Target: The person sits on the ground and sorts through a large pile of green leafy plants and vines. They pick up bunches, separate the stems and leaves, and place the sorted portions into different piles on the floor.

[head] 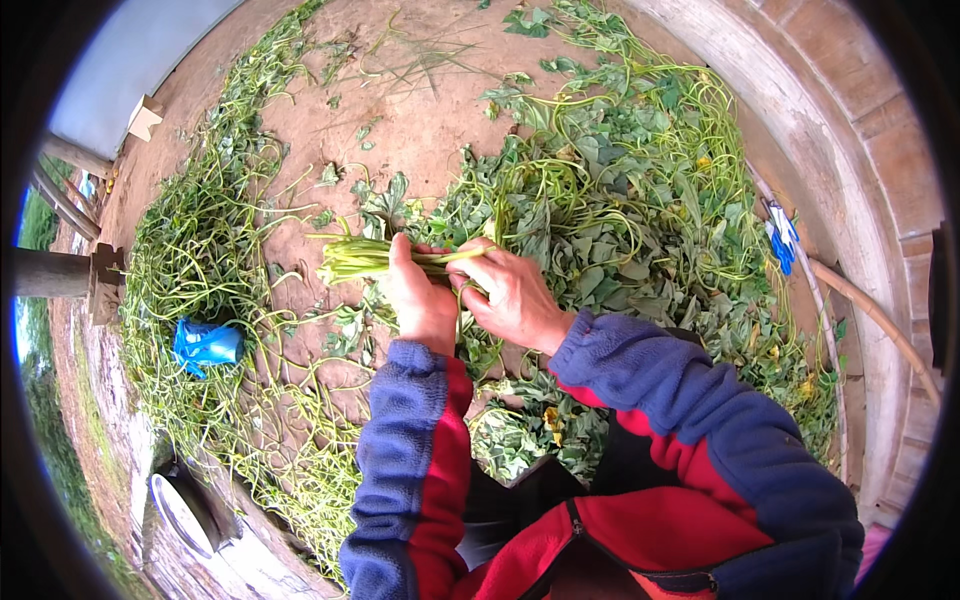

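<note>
My left hand [420,300] is closed around a bundle of green leaf stalks [351,257], held roughly level with the cut ends pointing left. Against its right side, my right hand [517,300] pinches a pale green stalk [469,255] between thumb and fingers. The far ends of the bundle are hidden behind my hands. Under and beyond my right hand spreads a large heap of leafy green vines [600,255], some leaves wilted or yellow.
A heap of thin stripped vines [199,255] lies at left on the earthen floor [405,127], with a blue plastic bag [210,345] on it. Blue-and-white gloves [782,238] hang by a bent pole [874,307] at right. A round metal-rimmed vessel [182,514] stands lower left. A wooden post [56,274] juts in.
</note>
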### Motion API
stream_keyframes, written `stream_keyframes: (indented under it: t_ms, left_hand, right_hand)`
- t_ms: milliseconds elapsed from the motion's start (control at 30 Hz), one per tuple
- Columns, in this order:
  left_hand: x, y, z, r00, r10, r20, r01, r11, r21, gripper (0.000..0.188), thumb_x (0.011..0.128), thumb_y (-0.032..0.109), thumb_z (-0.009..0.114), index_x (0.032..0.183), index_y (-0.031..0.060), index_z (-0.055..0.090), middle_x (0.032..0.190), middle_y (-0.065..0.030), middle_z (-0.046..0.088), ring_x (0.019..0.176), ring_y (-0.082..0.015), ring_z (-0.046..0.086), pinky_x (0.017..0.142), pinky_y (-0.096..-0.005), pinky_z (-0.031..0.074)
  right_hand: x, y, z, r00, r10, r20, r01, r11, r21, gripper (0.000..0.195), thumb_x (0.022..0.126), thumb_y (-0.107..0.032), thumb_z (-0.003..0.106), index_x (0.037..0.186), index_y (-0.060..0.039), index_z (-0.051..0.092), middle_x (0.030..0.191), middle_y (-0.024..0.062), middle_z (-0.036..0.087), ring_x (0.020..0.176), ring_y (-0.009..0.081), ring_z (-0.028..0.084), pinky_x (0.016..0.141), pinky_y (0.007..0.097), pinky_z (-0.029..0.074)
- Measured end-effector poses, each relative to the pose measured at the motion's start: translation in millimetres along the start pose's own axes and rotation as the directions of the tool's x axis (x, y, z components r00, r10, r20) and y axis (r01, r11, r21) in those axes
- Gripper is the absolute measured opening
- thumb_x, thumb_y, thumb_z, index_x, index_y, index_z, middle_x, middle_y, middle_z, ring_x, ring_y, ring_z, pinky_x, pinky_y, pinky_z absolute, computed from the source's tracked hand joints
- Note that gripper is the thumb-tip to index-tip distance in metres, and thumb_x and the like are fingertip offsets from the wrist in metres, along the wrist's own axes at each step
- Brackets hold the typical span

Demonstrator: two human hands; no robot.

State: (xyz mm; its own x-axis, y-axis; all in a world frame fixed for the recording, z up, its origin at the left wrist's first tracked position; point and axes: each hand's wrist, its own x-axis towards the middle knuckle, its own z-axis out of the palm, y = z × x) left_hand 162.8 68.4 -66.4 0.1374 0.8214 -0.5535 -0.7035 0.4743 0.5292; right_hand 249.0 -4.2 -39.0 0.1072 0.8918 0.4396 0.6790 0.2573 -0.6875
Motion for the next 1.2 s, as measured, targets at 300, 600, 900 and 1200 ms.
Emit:
stream_keyframes:
  t_ms: [300, 600, 900, 1200]
  left_hand:
    - [5, -12, 6, 0.894, 0.448, 0.026, -0.43, 0.838, 0.336, 0.019, 0.076, 0.017, 0.048, 0.061, 0.0067, 0.044, 0.047, -0.0016, 0.039, 0.039, -0.0101, 0.038, 0.036, -0.0234, 0.032]
    - [7, 22, 15, 0.962, 0.262, -0.077, -0.249, 0.957, 0.146, 0.019, 0.079, 0.016, 0.044, 0.063, 0.0084, 0.037, 0.048, 0.0004, 0.034, 0.038, -0.0108, 0.033, 0.036, -0.0248, 0.032]
    - [22, 50, -10, 0.999, -0.029, -0.029, 0.023, 0.981, -0.193, 0.024, 0.083, 0.017, 0.038, 0.061, 0.007, 0.035, 0.051, -0.0024, 0.035, 0.044, -0.0142, 0.034, 0.047, -0.0294, 0.037]
    - [16, 56, -10, 0.964, -0.182, 0.193, 0.24, 0.911, -0.336, 0.024, 0.083, 0.016, 0.038, 0.061, 0.0063, 0.036, 0.05, -0.0023, 0.035, 0.045, -0.0141, 0.035, 0.046, -0.0289, 0.036]
  right_hand:
    - [1, 7, -3, 0.967, 0.124, 0.223, -0.157, 0.978, 0.135, 0.01, 0.069, -0.01, 0.05, 0.065, -0.001, 0.049, 0.057, 0.0163, 0.049, 0.054, 0.0326, 0.05, 0.049, 0.04, 0.038]
    - [-9, 25, -14, 0.95, 0.023, 0.312, -0.163, 0.888, 0.43, 0.01, 0.076, -0.007, 0.049, 0.074, 0.0023, 0.052, 0.064, 0.0124, 0.051, 0.047, 0.0182, 0.05, 0.045, 0.0298, 0.04]
    - [13, 44, -39, 0.916, 0.319, 0.242, -0.399, 0.78, 0.483, 0.016, 0.082, -0.013, 0.045, 0.081, -0.0002, 0.055, 0.057, -0.0011, 0.046, 0.054, 0.0045, 0.041, 0.047, 0.02, 0.034]
    - [11, 56, -28, 0.955, 0.128, 0.268, -0.181, 0.966, 0.184, 0.02, 0.074, -0.012, 0.054, 0.093, -0.0061, 0.055, 0.077, 0.0116, 0.058, 0.067, 0.0211, 0.055, 0.061, 0.0286, 0.043]
